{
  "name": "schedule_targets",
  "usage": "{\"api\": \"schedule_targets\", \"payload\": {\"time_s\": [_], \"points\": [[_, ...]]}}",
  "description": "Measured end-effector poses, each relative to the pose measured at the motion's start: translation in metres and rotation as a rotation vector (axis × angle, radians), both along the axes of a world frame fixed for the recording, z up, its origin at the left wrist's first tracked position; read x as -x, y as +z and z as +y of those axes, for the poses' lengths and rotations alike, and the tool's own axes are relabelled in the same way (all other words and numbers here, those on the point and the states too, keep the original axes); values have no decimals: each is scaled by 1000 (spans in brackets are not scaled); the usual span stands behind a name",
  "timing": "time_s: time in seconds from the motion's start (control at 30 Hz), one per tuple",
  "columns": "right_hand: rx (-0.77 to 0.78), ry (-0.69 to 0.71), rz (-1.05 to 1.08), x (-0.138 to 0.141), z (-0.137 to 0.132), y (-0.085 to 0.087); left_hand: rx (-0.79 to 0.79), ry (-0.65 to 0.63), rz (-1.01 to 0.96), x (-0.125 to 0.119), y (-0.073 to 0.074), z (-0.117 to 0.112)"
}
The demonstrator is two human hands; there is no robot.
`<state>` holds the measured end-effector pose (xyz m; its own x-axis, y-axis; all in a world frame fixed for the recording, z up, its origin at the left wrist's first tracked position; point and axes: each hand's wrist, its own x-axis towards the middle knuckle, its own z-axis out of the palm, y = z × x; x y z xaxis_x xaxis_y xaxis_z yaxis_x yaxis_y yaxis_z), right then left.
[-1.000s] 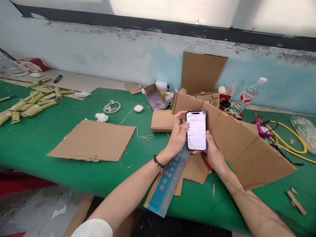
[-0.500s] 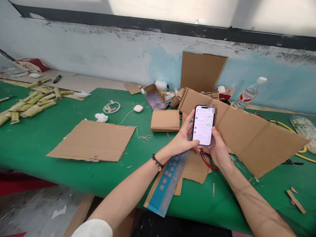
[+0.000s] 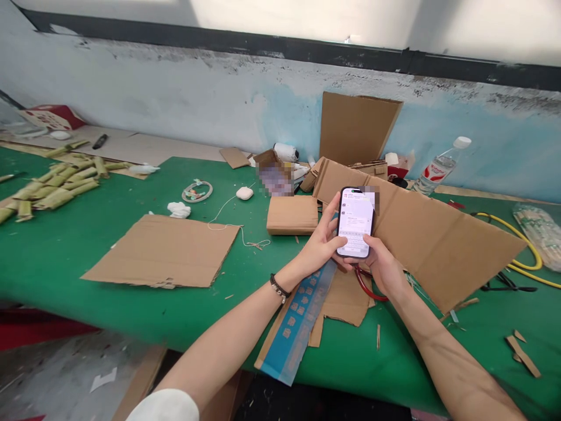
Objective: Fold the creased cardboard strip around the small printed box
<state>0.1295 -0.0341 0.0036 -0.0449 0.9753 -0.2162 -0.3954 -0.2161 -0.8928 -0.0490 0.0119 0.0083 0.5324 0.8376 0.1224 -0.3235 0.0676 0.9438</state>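
Note:
Both of my hands hold a smartphone (image 3: 355, 222) upright above the green table (image 3: 87, 234). Its lit screen shows a chat and a keyboard. My left hand (image 3: 319, 244) wraps the phone's left edge, thumb near the screen. My right hand (image 3: 382, 266) cups the lower right corner from beneath. Behind the phone a long folded cardboard sheet (image 3: 438, 240) rests tilted on the table. Below my hands lie a blue printed strip (image 3: 294, 324), cardboard scraps (image 3: 346, 301) and a red curved handle (image 3: 366, 286).
A flat cardboard sheet (image 3: 164, 250) lies at left. A small cardboard box (image 3: 292, 214) sits behind my left hand. Bamboo-like sticks (image 3: 56, 181) are piled far left. A water bottle (image 3: 438, 168), yellow hose (image 3: 521, 245) and upright cardboard (image 3: 357, 128) stand at the back right.
The phone shifted a little to the right and back, and its screen changed from a list to a chat with a keyboard. The long cardboard sheet tipped and settled lower on the right.

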Motion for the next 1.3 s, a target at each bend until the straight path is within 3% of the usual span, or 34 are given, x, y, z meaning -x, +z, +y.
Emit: {"api": "schedule_targets", "payload": {"time_s": [0.33, 0.93, 1.2, 1.3], "points": [[25, -201, -105, 1, 6, -16, -98, -31, 13, -5, -3, -2], [35, -227, -67, 5, 3, -9, -42, 45, 45, -6, -10, -1], [2, -134, -66, 5, 1, -11, -323, 226, 129, -8, -18, 0], [-19, -103, -68, 6, -1, -10, -305, 222, 148, -9, -16, 0]]}}
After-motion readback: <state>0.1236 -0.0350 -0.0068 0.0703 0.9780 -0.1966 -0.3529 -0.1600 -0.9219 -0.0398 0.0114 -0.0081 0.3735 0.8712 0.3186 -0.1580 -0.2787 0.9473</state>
